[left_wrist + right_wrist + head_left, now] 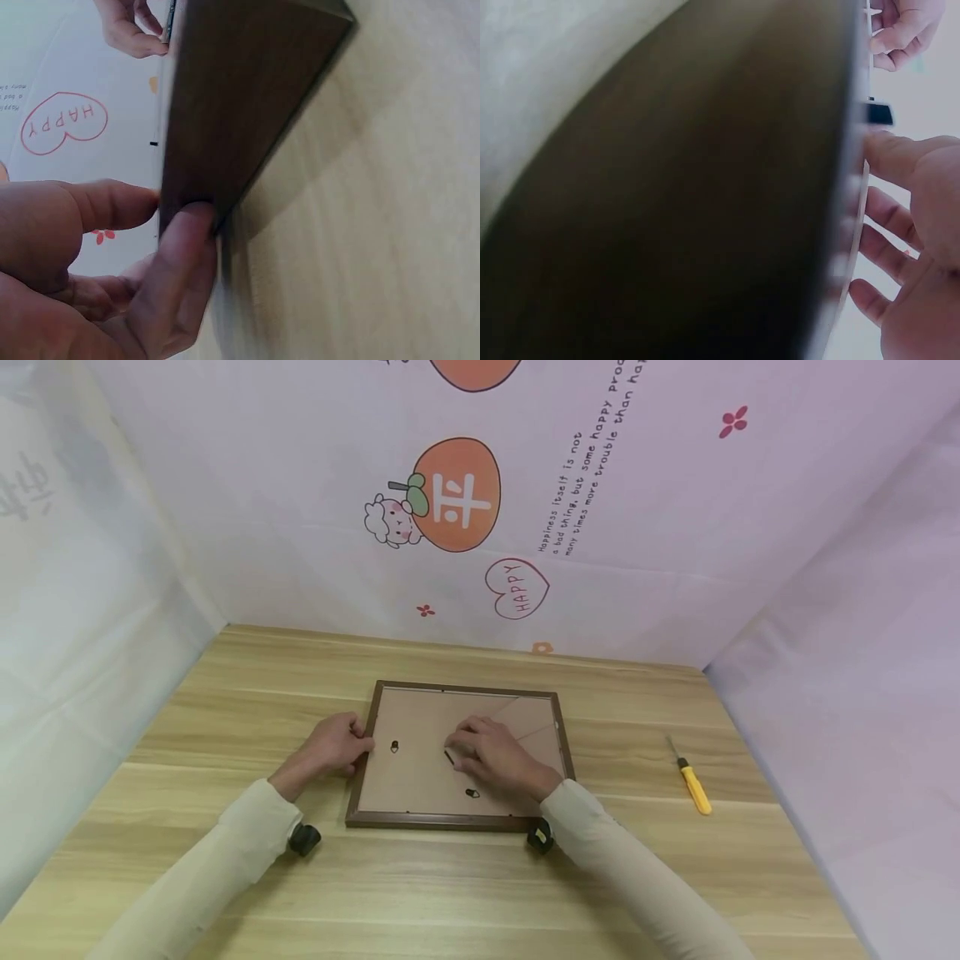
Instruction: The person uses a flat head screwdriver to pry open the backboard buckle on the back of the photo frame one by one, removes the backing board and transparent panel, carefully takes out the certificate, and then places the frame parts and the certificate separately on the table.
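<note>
A brown picture frame lies back up on the wooden table, its beige backing board showing. At its left edge my left hand pinches the rim, the thumb at the back-side edge and a finger against the outer side. My right hand rests its fingertips on the board, fingers spread in the right wrist view. Beside those fingers is a small black piece. Two black hangers, a left one and a lower one, sit on the board.
A screwdriver with a yellow handle lies to the right of the frame on the table. Printed white cloth hangs behind, and pale cloth walls stand at both sides.
</note>
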Demonstrator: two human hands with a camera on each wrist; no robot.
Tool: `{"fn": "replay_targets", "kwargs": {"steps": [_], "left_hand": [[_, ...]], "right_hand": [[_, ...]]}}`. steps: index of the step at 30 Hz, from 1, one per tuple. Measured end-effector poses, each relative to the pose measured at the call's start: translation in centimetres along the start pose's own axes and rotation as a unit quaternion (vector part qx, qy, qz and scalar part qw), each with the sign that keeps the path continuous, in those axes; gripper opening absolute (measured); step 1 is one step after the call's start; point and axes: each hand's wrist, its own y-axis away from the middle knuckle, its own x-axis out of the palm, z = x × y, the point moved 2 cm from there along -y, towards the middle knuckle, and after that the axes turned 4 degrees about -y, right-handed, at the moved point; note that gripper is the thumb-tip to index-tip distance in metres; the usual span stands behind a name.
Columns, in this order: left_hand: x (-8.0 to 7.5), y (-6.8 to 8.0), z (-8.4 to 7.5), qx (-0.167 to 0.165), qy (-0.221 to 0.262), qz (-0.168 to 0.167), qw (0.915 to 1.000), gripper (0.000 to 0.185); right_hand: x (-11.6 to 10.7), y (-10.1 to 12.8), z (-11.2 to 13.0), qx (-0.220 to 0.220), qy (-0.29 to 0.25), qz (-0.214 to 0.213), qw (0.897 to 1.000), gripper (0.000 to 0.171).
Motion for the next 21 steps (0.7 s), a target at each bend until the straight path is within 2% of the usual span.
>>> {"fn": "replay_targets", "kwargs": {"steps": [6, 21], "left_hand": [[-0.05, 0.23, 0.35, 0.009, 0.024, 0.022, 0.9994, 0.013], [0.24, 0.40, 0.54, 0.003, 0.055, 0.035, 0.9979, 0.017]], "right_hand": [[-0.02, -0.04, 0.09, -0.001, 0.002, -0.001, 1.000, 0.034], [-0.36, 0.10, -0.03, -0.028, 0.002, -0.026, 0.999, 0.032]]}}
